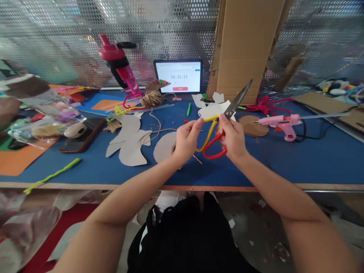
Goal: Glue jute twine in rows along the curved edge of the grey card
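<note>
Metal scissors [238, 99] are held up above the table, blades angled toward the far right. They have one red handle loop [215, 151] and one yellow loop [209, 137]. My left hand [186, 139] pinches the yellow loop between thumb and fingers; part of that loop is hidden behind the hand. Closed around the scissors near the pivot and red handle is my right hand [232, 137]. Below my left hand lie a pale round card [161, 148] and some brown twine. White cut-out paper [209, 111] lies behind the blades.
Left of my hands are pale cut-out shapes [131, 146], a twine ball [152, 98] and a phone [82, 134]. A pink glue gun [287, 124] lies to the right with its cord. Behind stand a lit tablet [179, 76], a pink bottle [119, 64] and a tall cardboard piece [244, 49].
</note>
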Demonstrator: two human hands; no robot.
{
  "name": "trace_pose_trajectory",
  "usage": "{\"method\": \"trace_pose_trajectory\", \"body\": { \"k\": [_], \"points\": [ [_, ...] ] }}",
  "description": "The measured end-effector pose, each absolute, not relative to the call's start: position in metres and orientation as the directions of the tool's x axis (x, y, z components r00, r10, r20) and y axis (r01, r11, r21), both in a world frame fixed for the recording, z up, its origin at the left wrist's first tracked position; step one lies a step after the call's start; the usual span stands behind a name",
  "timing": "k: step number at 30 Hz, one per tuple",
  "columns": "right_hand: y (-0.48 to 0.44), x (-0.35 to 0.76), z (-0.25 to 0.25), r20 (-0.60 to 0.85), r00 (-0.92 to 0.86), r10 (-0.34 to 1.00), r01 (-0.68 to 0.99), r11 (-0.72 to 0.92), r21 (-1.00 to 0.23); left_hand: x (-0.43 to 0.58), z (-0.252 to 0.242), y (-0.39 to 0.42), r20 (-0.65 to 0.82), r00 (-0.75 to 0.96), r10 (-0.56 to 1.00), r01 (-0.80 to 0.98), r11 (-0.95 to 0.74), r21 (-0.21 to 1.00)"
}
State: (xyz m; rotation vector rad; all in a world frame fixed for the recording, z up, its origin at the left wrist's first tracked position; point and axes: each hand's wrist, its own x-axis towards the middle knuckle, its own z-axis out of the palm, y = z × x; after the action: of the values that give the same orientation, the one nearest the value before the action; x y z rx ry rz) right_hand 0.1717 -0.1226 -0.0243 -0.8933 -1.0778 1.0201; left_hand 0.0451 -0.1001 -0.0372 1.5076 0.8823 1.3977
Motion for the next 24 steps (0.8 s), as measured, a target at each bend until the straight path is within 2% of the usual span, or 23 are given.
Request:
{"method": "trace_pose_trajectory", "body": {
  "k": [9, 17, 20, 24],
  "points": [
    [-0.123, 0.176, -0.018, 0.234, 0.088, 0.968, -0.242, 0.248, -0.938, 0.063, -0.046, -0.116, 0.281, -0.059, 0.958, -0.302, -0.285, 0.909],
    [-0.123, 0.179, -0.015, 0.224, 0.057, 0.973, -0.244, 0.231, -0.942, 0.070, -0.047, -0.125, 0.249, -0.087, 0.965, -0.321, -0.264, 0.910],
    [-0.120, 0.181, -0.016, 0.215, 0.023, 0.976, -0.221, 0.215, -0.951, 0.062, -0.048, -0.121, 0.252, -0.025, 0.967, -0.276, -0.249, 0.928],
    [-0.119, 0.184, -0.014, 0.242, 0.023, 0.970, -0.183, 0.242, -0.953, 0.047, -0.048, -0.115, 0.224, 0.149, 0.963, -0.159, -0.200, 0.967]
  ]
}}
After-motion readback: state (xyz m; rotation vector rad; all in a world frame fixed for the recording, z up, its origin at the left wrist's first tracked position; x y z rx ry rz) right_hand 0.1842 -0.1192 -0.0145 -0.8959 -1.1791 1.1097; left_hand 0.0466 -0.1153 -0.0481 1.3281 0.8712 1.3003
